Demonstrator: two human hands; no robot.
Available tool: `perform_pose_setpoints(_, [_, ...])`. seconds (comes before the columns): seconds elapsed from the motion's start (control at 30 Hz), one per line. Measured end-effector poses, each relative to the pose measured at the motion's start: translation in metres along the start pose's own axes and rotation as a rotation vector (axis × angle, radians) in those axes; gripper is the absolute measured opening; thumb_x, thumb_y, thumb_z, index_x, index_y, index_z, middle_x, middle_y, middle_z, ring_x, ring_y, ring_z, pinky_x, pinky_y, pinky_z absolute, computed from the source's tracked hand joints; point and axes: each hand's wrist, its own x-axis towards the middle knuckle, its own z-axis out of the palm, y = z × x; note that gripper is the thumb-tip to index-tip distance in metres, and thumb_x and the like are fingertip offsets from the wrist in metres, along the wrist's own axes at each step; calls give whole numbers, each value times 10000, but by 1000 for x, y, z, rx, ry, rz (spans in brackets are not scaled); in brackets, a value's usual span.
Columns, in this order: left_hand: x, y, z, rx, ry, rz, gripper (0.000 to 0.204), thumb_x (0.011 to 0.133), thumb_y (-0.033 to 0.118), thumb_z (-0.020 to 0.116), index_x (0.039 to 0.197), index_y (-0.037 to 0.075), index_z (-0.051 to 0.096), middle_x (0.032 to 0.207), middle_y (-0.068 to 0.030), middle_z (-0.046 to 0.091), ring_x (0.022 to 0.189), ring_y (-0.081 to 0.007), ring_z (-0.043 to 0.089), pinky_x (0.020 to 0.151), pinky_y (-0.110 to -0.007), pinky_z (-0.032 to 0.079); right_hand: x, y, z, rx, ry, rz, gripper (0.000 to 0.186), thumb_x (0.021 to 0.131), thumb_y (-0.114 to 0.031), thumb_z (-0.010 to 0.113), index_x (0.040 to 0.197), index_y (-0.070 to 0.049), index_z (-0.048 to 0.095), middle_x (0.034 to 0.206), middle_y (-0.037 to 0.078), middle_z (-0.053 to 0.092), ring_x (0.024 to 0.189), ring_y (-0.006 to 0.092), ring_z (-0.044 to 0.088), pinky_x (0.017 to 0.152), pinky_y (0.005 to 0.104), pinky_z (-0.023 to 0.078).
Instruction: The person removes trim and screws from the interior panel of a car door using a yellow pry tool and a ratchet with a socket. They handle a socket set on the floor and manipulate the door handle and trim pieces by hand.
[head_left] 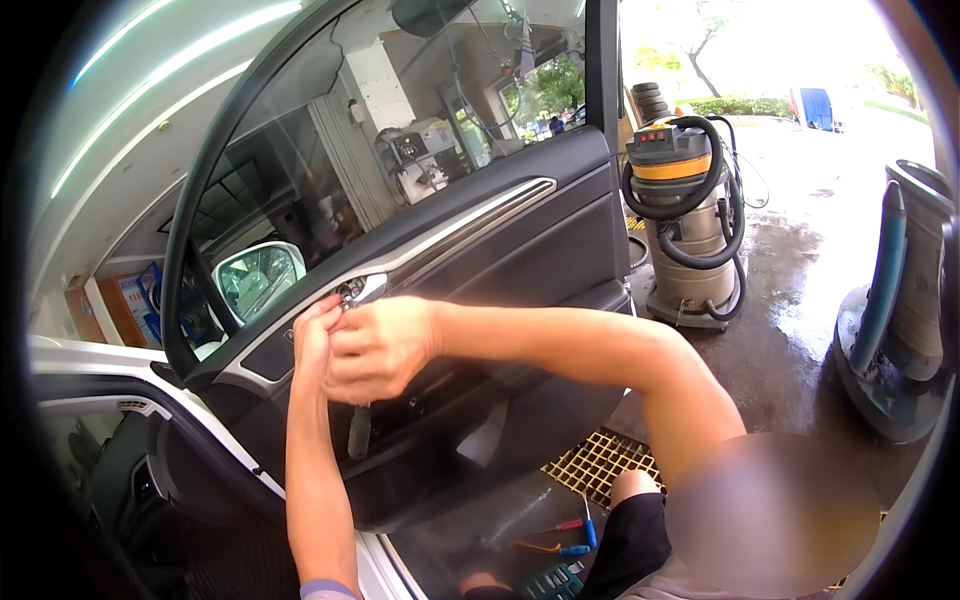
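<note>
Both of my hands are raised together at the inner door handle area of an opened car door. My right hand is closed in a fist around a ratchet wrench, whose dark grip sticks out beneath it. A round metal part shows just above my hands, beside the silver door handle. My left hand is pressed against the right one with its fingers bent at the round metal part. What its fingertips hold is hidden.
Screwdrivers and a teal tool case lie on the floor near a yellow grate. A shop vacuum with a black hose stands beyond the door. Another large machine is at right. The side mirror sits outside the window.
</note>
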Motion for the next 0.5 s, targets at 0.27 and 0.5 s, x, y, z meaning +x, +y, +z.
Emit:
perform_pose_setpoints(0.27, [4,-13,-18,-58,15,-52,308,967,221,609,1183,1,618,1012,-144,705,836,-218,693,780,-352,584,8,-6,35,-247,319,403,389,748,-306,717,1119,-189,723,1038,60,577,1029,257,555,901,443,459])
perform_pose_setpoints(0.5, [15,-29,-38,-88,-26,8,341,978,274,610,1197,12,600,974,-142,716,777,-244,698,759,-370,592,17,-49,62,542,533,1021,281,955,-158,497,949,26,710,831,154,675,810,280,655,843,394,508])
